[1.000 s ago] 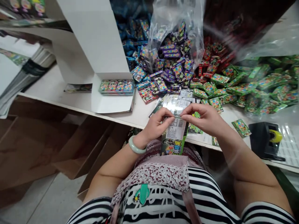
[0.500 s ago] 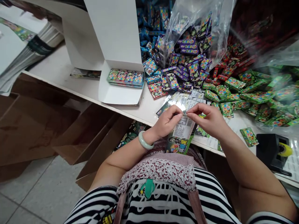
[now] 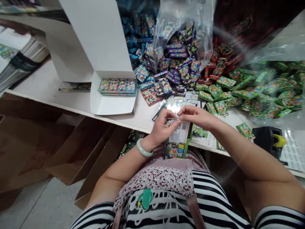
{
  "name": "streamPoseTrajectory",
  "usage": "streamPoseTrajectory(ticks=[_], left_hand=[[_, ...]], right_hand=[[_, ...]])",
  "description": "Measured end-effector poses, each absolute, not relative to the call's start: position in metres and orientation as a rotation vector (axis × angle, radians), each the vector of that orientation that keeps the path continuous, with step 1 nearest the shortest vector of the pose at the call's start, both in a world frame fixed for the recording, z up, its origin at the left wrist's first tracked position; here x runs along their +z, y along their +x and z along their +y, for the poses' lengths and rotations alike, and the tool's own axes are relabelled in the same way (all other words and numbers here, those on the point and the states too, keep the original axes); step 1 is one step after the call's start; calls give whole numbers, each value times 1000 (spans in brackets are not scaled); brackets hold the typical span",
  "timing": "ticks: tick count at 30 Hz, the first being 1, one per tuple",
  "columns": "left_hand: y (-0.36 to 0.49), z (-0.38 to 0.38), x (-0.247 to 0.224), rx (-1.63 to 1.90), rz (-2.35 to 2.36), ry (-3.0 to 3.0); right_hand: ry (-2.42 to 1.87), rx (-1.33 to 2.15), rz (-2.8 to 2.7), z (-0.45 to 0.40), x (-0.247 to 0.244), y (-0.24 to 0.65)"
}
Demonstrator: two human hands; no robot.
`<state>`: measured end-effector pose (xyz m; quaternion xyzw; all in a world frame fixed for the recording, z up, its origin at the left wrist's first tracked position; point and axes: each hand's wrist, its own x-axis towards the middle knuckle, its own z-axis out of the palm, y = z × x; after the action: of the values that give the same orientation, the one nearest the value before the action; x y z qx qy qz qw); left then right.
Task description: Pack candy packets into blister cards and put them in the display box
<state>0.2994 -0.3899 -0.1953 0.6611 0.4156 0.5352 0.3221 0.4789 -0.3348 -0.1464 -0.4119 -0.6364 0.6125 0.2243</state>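
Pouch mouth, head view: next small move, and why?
Probably pull the two sides of the pouch apart at the top. Both hands pinch its upper edge, left hand and right hand close together, and the mouth looks flat. The small packs lie loose on the table, none in hand.

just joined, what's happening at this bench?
A person holds a flat printed pouch upright at the table edge, left hand and right hand both pinching its top edge. Behind it lie more flat pouches. A white carton with one row of small candy boxes stands open to the left. Loose purple boxes and green ones are heaped beyond; a tape dispenser sits right.
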Motion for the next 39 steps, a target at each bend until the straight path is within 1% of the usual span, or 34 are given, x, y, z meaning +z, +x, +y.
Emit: streamPoseTrajectory(ticks=[2,5,7,8,9,10,12,14,16,18,21,25,29,32,33,34,37,39], left_hand=[[299,-391,-192,1395,1086,1796],[298,-391,-184,1333,1003,1872],[292,-388,-181,1286,979,1849],[287,-385,-182,1284,1010,1799],[280,-381,-184,1301,1071,1721],[272,-376,-188,1343,1145,1613],[252,-365,-199,1489,1264,1328],[233,-353,-214,1646,1286,1038],[221,-343,-228,1706,1280,828],[218,-338,-239,1650,1287,688],[227,-342,-246,1482,1333,618],[231,-354,-251,1350,1402,691],[222,-362,-248,1284,1592,1031],[235,-370,-230,1371,1683,1344],[246,-374,-222,1375,1613,1388],[261,-377,-213,1306,1472,1368],[309,-383,-195,935,975,1076],[331,-381,-194,970,840,866]], right_hand=[[-1090,1908,-1658,-332,-153,474],[-1092,2127,-1603,-329,-159,467],[-1121,2135,-1642,-322,-162,474],[-1165,2033,-1704,-317,-163,483],[-1235,1840,-1784,-311,-163,497],[-1332,1568,-1856,-305,-164,515],[-1572,891,-1916,-292,-164,563],[-1829,350,-1920,-282,-166,617],[-2034,-26,-1965,-274,-171,666],[-2114,-185,-2034,-270,-178,700],[-2026,-272,-2125,-265,-189,725],[-1865,-318,-2101,-270,-195,721],[-1487,-273,-2103,-295,-194,689],[-1289,-218,-2150,-315,-193,646],[-1245,-194,-2168,-320,-192,629],[-1209,-166,-2182,-325,-193,611],[-1109,-79,-2204,-340,-196,556],[-1026,-30,-2224,-352,-201,527]])
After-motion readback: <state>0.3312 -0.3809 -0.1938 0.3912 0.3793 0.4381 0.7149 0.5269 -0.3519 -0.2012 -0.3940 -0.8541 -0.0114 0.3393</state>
